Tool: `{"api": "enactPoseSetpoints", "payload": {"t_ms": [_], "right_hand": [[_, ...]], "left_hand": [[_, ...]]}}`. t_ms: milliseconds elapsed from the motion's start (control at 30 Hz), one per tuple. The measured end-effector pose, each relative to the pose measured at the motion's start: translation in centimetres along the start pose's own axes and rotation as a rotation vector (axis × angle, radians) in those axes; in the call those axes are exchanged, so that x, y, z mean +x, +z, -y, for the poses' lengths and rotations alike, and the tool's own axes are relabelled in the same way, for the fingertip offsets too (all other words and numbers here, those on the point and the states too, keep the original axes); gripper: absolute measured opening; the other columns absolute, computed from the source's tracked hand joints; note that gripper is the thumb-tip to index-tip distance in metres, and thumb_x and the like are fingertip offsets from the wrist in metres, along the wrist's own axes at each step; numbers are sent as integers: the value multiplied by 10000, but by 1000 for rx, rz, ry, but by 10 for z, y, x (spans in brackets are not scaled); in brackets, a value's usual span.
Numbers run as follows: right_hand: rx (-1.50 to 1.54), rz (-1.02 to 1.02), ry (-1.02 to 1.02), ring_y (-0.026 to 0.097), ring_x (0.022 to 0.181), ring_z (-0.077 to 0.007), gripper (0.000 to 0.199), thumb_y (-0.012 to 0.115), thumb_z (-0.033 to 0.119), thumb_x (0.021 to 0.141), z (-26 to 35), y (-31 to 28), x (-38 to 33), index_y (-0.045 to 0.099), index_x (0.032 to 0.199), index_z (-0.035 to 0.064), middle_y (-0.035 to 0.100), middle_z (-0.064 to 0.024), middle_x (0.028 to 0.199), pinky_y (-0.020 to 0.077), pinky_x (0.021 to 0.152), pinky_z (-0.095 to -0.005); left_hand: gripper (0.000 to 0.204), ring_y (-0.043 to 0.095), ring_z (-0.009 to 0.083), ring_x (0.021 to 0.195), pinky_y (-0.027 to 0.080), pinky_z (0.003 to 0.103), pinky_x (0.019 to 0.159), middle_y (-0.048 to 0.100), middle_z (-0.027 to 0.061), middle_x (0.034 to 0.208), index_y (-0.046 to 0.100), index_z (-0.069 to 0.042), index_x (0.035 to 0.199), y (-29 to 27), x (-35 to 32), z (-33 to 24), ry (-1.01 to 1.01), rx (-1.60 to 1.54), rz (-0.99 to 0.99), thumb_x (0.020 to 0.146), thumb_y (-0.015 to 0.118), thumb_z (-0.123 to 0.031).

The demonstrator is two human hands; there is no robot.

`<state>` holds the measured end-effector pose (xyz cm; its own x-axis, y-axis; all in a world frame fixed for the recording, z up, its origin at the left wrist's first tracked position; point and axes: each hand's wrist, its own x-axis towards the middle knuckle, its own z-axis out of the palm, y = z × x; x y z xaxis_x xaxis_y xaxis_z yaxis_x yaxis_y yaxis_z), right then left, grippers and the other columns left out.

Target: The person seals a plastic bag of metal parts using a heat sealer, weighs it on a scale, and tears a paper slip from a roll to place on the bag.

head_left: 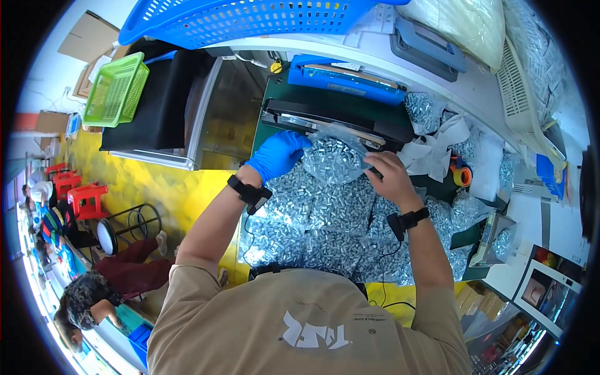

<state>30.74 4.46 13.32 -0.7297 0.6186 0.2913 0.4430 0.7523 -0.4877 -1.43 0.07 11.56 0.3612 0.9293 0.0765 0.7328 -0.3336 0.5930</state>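
A clear plastic bag (334, 156) full of small silvery metal cylinders is held between my hands. My left hand (277, 156), in a blue glove, has its fingers closed on the bag's left edge. The bare fingers of my right hand (392, 180) pinch the opposite edge. Just beyond the bag lies a long black bar-shaped device (350, 115), partly covered by the plastic. Filled bags of the same metal parts (331, 250) lie side by side across the table nearest me.
Behind the black device stands a blue bin (347, 84). To the right are an orange tape roll (461, 174), crumpled white paper (425, 153) and more filled bags (465, 209). A blue basket (250, 25) overhangs from the shelf. At lower left another person (103, 287) bends over.
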Motion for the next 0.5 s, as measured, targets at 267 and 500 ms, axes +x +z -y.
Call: {"api": "enactPoseSetpoints", "payload": {"t_ms": [267,500], "right_hand": [[315,-193,381,584,1113,-275,261,668,61,820,-2,37,-19,658,1079,34,603,-120,1220,448,960,-366],[680,-283,552,592,1085,-203,196,591,91,911,-30,69,-25,652,1067,-10,641,-113,1133,428,975,-315]], "left_hand": [[506,597,288,1066,481,357,918,635,127,1116,566,-148,1278,36,-13,-1,-172,-412,-296,803,632,12],[277,589,224,1084,463,317,937,635,102,1132,665,-86,1135,73,-6,23,-212,-562,-284,858,669,-92]]}}
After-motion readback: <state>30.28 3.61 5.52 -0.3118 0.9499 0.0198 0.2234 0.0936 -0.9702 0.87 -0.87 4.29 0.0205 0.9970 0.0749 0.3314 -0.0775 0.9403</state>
